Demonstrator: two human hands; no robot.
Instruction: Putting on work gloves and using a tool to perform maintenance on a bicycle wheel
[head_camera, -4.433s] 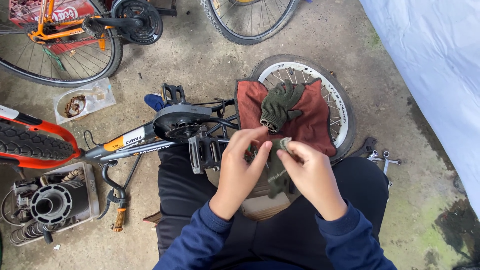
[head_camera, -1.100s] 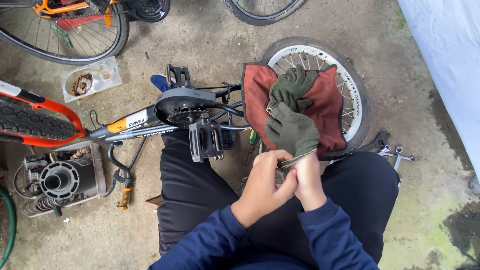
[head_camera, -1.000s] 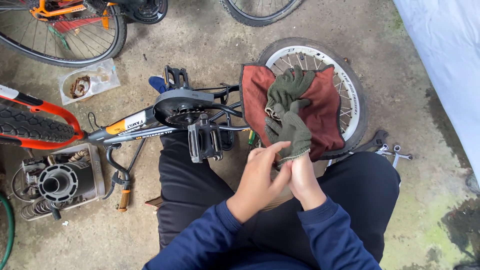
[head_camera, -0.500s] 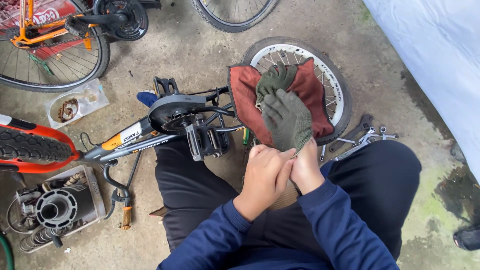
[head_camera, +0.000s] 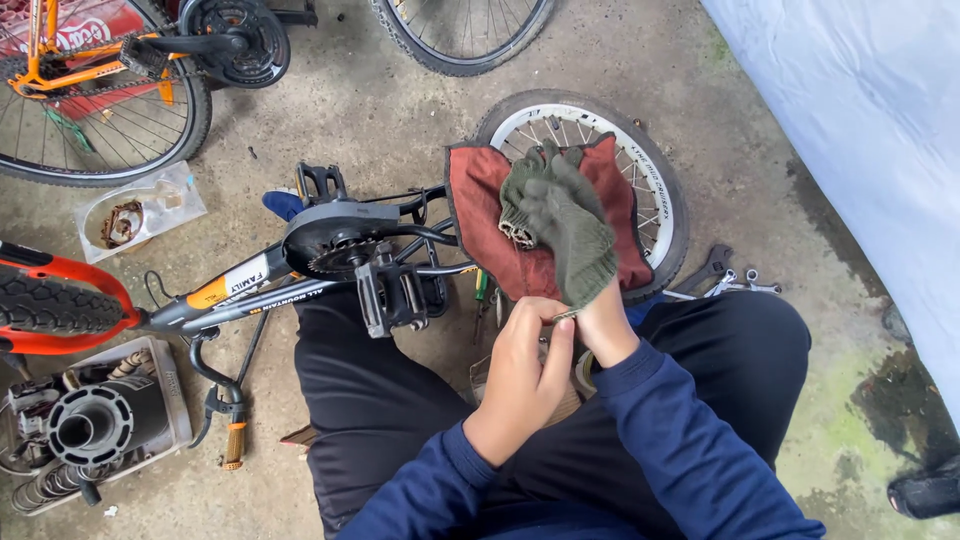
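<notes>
My right hand (head_camera: 575, 245) is inside a green knit glove, fingers stretched forward over a red cloth (head_camera: 480, 200). My left hand (head_camera: 525, 365) pinches that glove's cuff at my right wrist. A second green glove (head_camera: 520, 190) lies crumpled on the red cloth, which is draped over a small spoked wheel (head_camera: 665, 200) on the ground. I sit with my dark trousers (head_camera: 370, 400) just behind the wheel.
A bicycle frame with crank and pedal (head_camera: 345, 250) lies across the concrete at left, next to a knobby tyre with an orange fork (head_camera: 50, 305). Wrenches (head_camera: 720, 278) lie right of the wheel. A tray of parts (head_camera: 90, 430), a plastic bag (head_camera: 140, 205), an orange bike (head_camera: 100, 70) and a pale tarp (head_camera: 860, 120) surround me.
The glove that my two hands held together over my lap now covers my right hand, which has reached forward over the red cloth. My left hand stays at the cuff.
</notes>
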